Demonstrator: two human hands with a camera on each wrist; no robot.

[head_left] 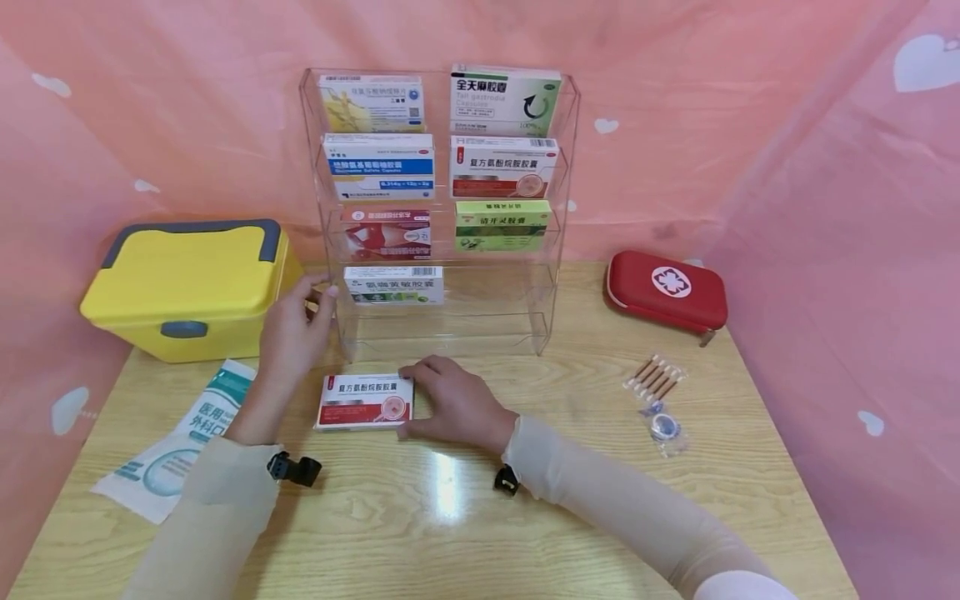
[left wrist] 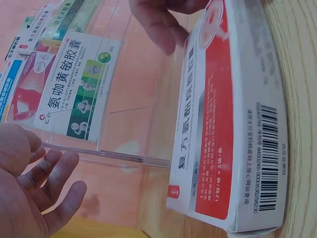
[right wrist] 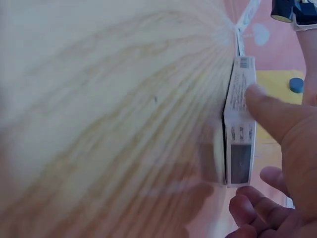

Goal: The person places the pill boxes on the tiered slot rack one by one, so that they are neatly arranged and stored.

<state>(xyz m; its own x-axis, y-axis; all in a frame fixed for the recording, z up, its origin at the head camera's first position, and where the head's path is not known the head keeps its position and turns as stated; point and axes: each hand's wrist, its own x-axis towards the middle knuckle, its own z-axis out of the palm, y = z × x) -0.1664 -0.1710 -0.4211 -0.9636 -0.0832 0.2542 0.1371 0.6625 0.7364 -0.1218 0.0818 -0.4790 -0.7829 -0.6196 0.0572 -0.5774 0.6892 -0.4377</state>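
Observation:
My right hand (head_left: 457,404) grips the right end of a white-and-red medicine box (head_left: 363,410) lying flat on the table. Its thumb is at the near edge, the fingers at the far corner. In the right wrist view the thumb lies against the box's narrow side (right wrist: 241,104). My left hand (head_left: 296,325) pinches the left edge of a clear tiered display rack (head_left: 491,325), its other fingers loosely bent. Upright in the rack stand several medicine boxes in two columns. The lowest on the left is a white-and-green box (left wrist: 79,87); the tier space to its right is bare.
A yellow case (head_left: 187,283) with grey trim stands left of the rack, a mask packet (head_left: 161,467) before it. At right lie a red first-aid pouch (head_left: 667,292), a pack of brown swabs (head_left: 655,379) and a small wrapped tape roll (head_left: 664,427). Pink cloth (head_left: 645,192) hangs behind.

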